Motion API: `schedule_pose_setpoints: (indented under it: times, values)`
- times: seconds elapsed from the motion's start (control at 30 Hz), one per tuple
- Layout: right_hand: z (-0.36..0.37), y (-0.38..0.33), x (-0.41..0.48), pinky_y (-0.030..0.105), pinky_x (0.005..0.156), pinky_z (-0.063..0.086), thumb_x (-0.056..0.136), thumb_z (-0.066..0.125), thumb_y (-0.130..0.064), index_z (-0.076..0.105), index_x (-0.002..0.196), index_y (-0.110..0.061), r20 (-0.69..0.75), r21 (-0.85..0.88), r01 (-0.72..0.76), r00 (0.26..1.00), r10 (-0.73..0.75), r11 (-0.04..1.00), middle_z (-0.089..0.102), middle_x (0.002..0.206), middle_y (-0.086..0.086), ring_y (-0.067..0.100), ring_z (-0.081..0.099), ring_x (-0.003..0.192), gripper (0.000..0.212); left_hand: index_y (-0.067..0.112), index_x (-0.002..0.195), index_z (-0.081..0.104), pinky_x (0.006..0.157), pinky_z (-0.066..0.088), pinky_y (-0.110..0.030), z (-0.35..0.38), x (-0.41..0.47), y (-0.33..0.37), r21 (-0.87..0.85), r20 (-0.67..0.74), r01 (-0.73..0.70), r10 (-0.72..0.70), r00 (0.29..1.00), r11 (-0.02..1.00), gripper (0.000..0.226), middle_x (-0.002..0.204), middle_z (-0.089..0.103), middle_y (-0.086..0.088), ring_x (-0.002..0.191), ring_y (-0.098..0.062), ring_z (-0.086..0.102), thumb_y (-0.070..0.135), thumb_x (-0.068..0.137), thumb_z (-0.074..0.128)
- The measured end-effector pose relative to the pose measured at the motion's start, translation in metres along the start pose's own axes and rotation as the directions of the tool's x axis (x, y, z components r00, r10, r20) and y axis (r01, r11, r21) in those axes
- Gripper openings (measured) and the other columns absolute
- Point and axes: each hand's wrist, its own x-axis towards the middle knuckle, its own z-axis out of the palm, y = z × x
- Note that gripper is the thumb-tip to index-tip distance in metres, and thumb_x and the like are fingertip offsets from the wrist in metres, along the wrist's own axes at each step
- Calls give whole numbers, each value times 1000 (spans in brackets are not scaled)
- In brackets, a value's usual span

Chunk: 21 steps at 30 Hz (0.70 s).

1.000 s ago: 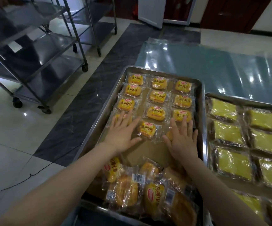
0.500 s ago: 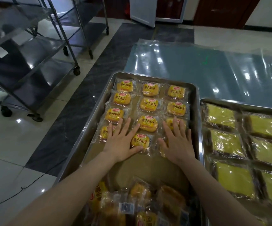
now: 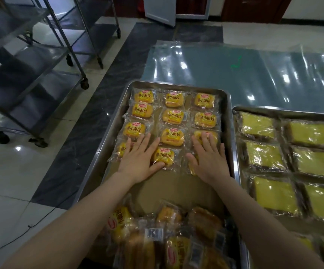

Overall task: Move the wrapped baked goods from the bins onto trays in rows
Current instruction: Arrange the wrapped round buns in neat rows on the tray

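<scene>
Head view: left grip point(image 3: 139, 162) and right grip point(image 3: 210, 162) press flat, grasping nothing, on buns point(image 3: 164, 155) labelled 小面包.

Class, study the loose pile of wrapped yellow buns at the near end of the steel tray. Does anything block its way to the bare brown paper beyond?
No object lies on the bare brown paper. Only the forearms cross above it, the left hand and right hand resting flat on the nearest finished row.

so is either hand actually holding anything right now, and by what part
Nothing is held. The left hand and right hand both lie flat and open on the wrapped buns in the nearest row of the tray.
</scene>
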Motion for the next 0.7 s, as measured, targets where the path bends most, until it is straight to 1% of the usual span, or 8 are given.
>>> schedule_pose_setpoints:
  times: [0.1, 0.23, 0.33, 0.4, 0.47, 0.57, 0.6, 0.7]
  values:
    - [-9, -8, -14, 43, 111, -13, 94, 19, -58, 3, 151, -30, 17, 79, 15, 1000, -16, 997, -9, 159, -3, 15, -19, 142, 66, 32, 149, -4, 114, -11, -42, -11, -21, 0, -91, -49, -12, 8, 999, 996, 78, 157, -12, 1, 140, -14, -18, 71, 84, 17]
    - [-16, -32, -53, 43, 116, 3, 95, 42, -46, 18, 150, -29, 55, 250, 37, 997, -53, 967, 6, 159, -5, 15, -7, 145, 62, 37, 147, 11, 114, 5, -34, -18, -73, -3, -417, -45, 26, -49, 998, 909, 67, 156, 8, 11, 142, -8, 1, 59, 87, 33]
    - [-20, -59, -91, 38, 110, 30, 94, 54, -37, 41, 141, -29, 103, 371, -40, 995, 2, 928, 40, 148, -2, 18, 33, 137, 50, 36, 142, 31, 108, 32, -35, -11, -122, -17, -560, -10, 84, -108, 994, 824, 54, 148, 34, 10, 135, -10, 33, 47, 91, 46]
    - [-22, -78, -113, 33, 89, 47, 93, 54, -40, 53, 129, -32, 201, 392, -96, 980, 16, 915, 64, 116, -4, 14, 59, 106, 37, 35, 139, 39, 98, 41, -30, -5, -152, -27, -620, 37, 135, -143, 989, 773, 49, 139, 48, 8, 120, -9, 47, 44, 92, 49]
    - [-23, -97, -131, 33, 81, 50, 93, 47, -50, 59, 115, -36, 289, 368, -96, 957, -15, 925, 66, 99, -11, 15, 63, 92, 29, 32, 138, 42, 94, 41, -27, 0, -173, -34, -642, 70, 154, -143, 987, 751, 47, 134, 53, 5, 114, -8, 50, 40, 92, 51]
    - [-21, -120, -144, 48, 106, 31, 81, 32, -76, 55, 124, -38, 422, 268, -44, 903, -76, 962, 48, 138, -10, 21, 45, 126, 62, 23, 140, 41, 101, 34, -25, 4, -188, -41, -658, 78, 133, -109, 991, 741, 52, 139, 48, 2, 123, -12, 46, 36, 92, 55]
    - [-20, -126, -145, 54, 109, 25, 74, 32, -82, 56, 123, -38, 448, 235, -32, 890, -79, 971, 42, 144, -10, 20, 40, 130, 69, 20, 142, 39, 104, 31, -25, 4, -190, -42, -659, 82, 128, -99, 992, 741, 55, 142, 45, 0, 126, -13, 43, 36, 92, 56]
    - [-22, -136, -148, 54, 103, 37, 71, 52, -75, 64, 101, -35, 441, 287, -75, 895, -62, 955, 57, 127, -8, 16, 53, 116, 51, 14, 142, 38, 107, 22, -23, 5, -195, -45, -637, 99, 132, -90, 991, 759, 62, 148, 37, -4, 134, -16, 33, 39, 90, 58]
